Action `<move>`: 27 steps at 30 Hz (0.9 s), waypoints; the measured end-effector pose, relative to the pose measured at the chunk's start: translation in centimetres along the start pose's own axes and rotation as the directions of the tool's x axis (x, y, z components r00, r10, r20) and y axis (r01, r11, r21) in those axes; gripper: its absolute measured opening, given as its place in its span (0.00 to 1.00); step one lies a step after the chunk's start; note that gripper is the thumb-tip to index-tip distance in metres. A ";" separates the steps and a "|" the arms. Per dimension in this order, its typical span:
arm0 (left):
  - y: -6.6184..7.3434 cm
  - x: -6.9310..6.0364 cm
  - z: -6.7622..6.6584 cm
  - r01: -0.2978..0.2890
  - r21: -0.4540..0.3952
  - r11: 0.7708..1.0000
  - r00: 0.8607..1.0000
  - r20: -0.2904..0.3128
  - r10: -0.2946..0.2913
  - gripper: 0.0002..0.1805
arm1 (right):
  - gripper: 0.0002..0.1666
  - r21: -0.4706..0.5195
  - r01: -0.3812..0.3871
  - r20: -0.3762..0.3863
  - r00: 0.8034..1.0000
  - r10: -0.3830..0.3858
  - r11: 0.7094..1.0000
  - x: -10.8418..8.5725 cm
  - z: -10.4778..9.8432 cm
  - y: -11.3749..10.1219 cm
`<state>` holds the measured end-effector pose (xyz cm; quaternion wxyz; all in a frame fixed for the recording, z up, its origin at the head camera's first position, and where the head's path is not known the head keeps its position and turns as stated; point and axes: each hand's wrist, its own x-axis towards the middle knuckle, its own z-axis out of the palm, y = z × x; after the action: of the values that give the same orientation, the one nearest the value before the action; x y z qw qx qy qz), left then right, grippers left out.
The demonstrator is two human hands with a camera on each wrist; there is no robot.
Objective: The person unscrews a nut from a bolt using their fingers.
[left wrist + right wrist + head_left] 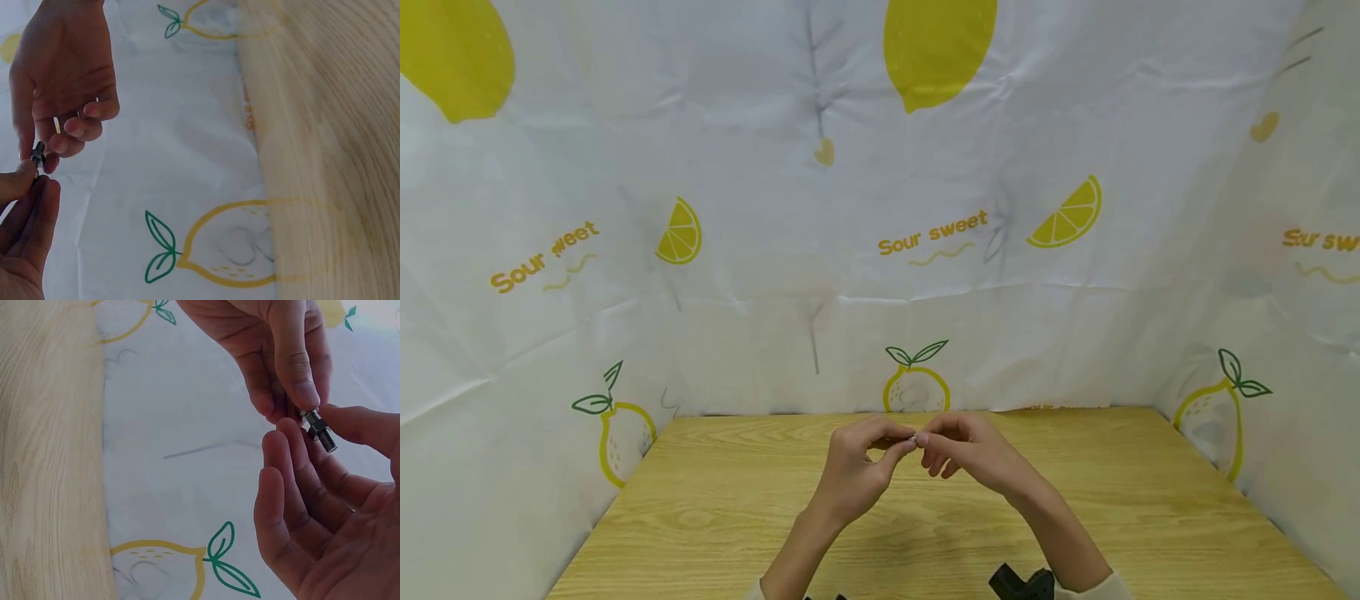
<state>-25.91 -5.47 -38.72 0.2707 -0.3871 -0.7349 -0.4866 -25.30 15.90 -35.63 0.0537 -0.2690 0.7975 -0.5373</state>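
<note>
A small threaded metal bolt (327,441) carries a dark nut (318,427) in the right wrist view. My left hand (853,471) pinches one end of the bolt between thumb and fingertips, above the table. My right hand (981,454) meets it from the other side, thumb and index finger at the nut, the other fingers loosely bent. The left wrist view has the bolt (39,153) between my left hand (25,231) below and my right hand (69,81) above. In the head view, fingers mostly cover the metal piece (913,438).
The wooden table (722,517) lies beneath both hands. White cloth (760,250) with lemon prints rises behind it and at both sides. A black object (1022,583) sits by the right wrist at the bottom edge of the head view.
</note>
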 end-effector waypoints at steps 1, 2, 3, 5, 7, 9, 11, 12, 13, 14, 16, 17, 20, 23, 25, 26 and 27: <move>0.0 0.0 0.0 0.000 0.001 1.000 1.000 0.000 0.000 0.05 | 0.17 0.008 0.005 -0.003 1.000 -0.005 1.000 0.0 0.0 0.0; 0.0 0.0 0.0 -0.005 0.002 1.000 1.000 -0.001 0.005 0.05 | 0.17 0.015 0.009 -0.005 1.000 -0.009 1.000 0.0 0.0 0.0; 0.0 0.0 0.0 -0.010 0.002 1.000 1.000 -0.003 0.010 0.05 | 0.16 0.018 0.019 -0.007 1.000 -0.019 1.000 0.0 0.0 0.0; 0.0 0.0 0.0 -0.003 -0.002 1.000 1.000 -0.001 0.003 0.05 | 0.15 0.031 0.026 -0.013 1.000 -0.026 0.999 0.0 0.0 0.1; -0.2 -0.1 0.1 -0.013 -0.002 1.000 1.000 -0.005 0.013 0.05 | 0.15 0.037 0.029 -0.023 0.999 -0.028 0.999 0.1 0.1 0.2; -0.2 -0.1 0.1 -0.013 -0.003 1.000 1.000 -0.008 0.013 0.05 | 0.16 0.034 0.023 -0.030 0.999 -0.022 0.999 0.1 0.1 0.2; -0.3 -0.1 0.1 -0.023 0.003 1.000 1.000 -0.010 0.023 0.04 | 0.16 0.019 0.010 -0.028 1.000 -0.009 1.000 0.1 0.1 0.1; -0.3 -0.1 0.1 -0.025 0.004 1.000 1.000 -0.011 0.025 0.04 | 0.16 0.009 0.006 -0.025 1.000 -0.006 1.000 0.1 0.1 0.1; -0.3 -0.1 0.1 -0.025 0.004 1.000 1.000 -0.011 0.025 0.04 | 0.17 0.002 0.002 -0.020 1.000 -0.002 1.000 0.1 0.0 0.1; -0.3 -0.1 0.2 -0.028 0.005 1.000 1.000 -0.010 0.028 0.04 | 0.18 -0.005 -0.001 -0.016 1.000 0.000 1.000 0.1 0.0 0.0; -0.2 -0.1 0.1 -0.030 0.006 1.000 0.999 -0.010 0.030 0.04 | 0.19 -0.013 0.001 -0.007 1.000 -0.001 1.000 0.1 0.0 0.0; -0.2 0.0 0.1 -0.024 0.004 1.000 1.000 -0.010 0.024 0.04 | 0.19 -0.015 0.004 -0.006 1.000 -0.004 1.000 0.1 0.0 -0.1; -0.1 0.0 0.1 -0.017 0.004 1.000 1.000 -0.011 0.017 0.04 | 0.18 -0.005 0.001 -0.010 1.000 -0.001 1.000 0.1 0.0 -0.2; -0.1 0.0 0.1 -0.009 -0.003 1.000 1.000 -0.008 0.009 0.04 | 0.16 0.007 0.013 -0.014 1.000 -0.013 1.000 0.0 0.0 -0.2; -0.1 -0.1 0.1 -0.014 -0.001 1.000 1.000 -0.006 0.014 0.05 | 0.16 0.014 0.019 -0.021 1.000 -0.019 1.000 0.0 0.0 -0.2; -0.1 -0.1 0.1 -0.015 0.000 1.000 1.000 -0.006 0.015 0.05 | 0.16 0.017 0.023 -0.024 0.999 -0.022 1.000 0.0 0.0 -0.1; -0.1 -0.1 0.1 -0.012 -0.001 1.000 1.000 -0.005 0.012 0.05 | 0.17 0.020 0.025 -0.027 0.999 -0.024 0.999 0.0 0.0 -0.1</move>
<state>-25.96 -5.43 -38.89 0.2755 -0.3903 -0.7315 -0.4865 -25.23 15.88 -35.58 0.0393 -0.2711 0.7894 -0.5494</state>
